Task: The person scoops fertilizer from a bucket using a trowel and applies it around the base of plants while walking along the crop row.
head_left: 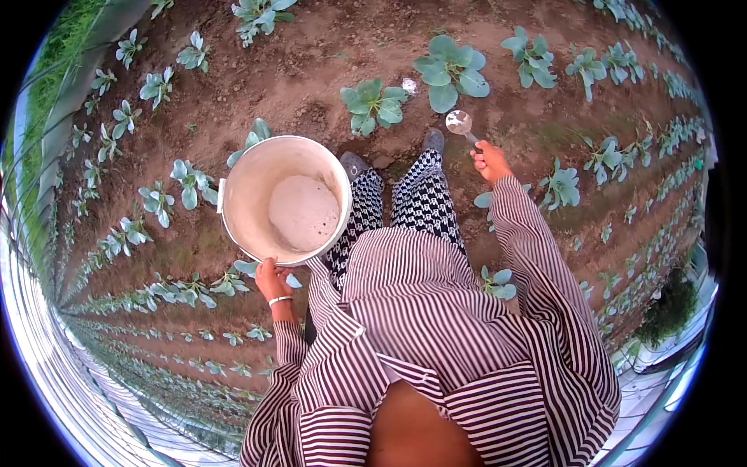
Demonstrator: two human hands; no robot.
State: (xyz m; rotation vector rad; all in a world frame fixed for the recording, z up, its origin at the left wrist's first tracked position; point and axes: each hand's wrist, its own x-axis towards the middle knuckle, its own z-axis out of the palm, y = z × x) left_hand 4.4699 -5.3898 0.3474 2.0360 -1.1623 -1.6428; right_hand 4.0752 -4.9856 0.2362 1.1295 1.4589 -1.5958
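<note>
My left hand (pixel 272 282) is closed on the near rim of a white bucket (pixel 247 191), which is tilted so that its inside shows. Pale powder (pixel 305 212) covers part of the bucket's bottom. In my right hand (pixel 491 162), fingers wrapped round the handle, is a spoon (pixel 459 122) with white residue in its bowl. The spoon is held out past my feet, over bare soil. Beyond it a small white heap (pixel 409 86) lies on the soil between two leafy plants (pixel 373 105), (pixel 450 71).
My shoes (pixel 433 140) stand on brown soil (pixel 311 86) close to the plants. Rows of young leafy seedlings (pixel 191 183) run on both sides. A curved greenhouse wall (pixel 47 373) with ribs bounds the left, and green grass (pixel 66 47) shows at upper left.
</note>
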